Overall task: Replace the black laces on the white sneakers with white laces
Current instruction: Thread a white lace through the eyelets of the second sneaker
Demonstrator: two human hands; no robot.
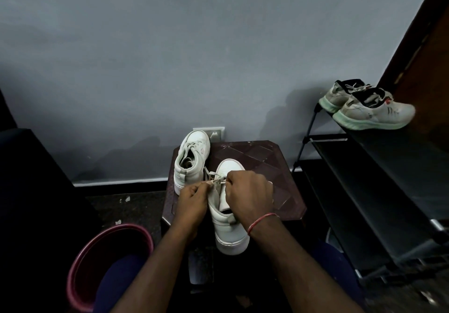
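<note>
Two white sneakers stand on a small dark brown stool. The near sneaker points away from me, its heel over the stool's front edge. My left hand pinches a white lace at the sneaker's left side. My right hand pinches the same lace from the right, over the tongue. The far sneaker stands at the stool's back left with white laces in its eyelets. No black lace shows in view.
A black shoe rack stands at the right with a pair of grey-white trainers on its top shelf. A maroon bucket sits at the lower left. A grey wall with a socket is behind the stool.
</note>
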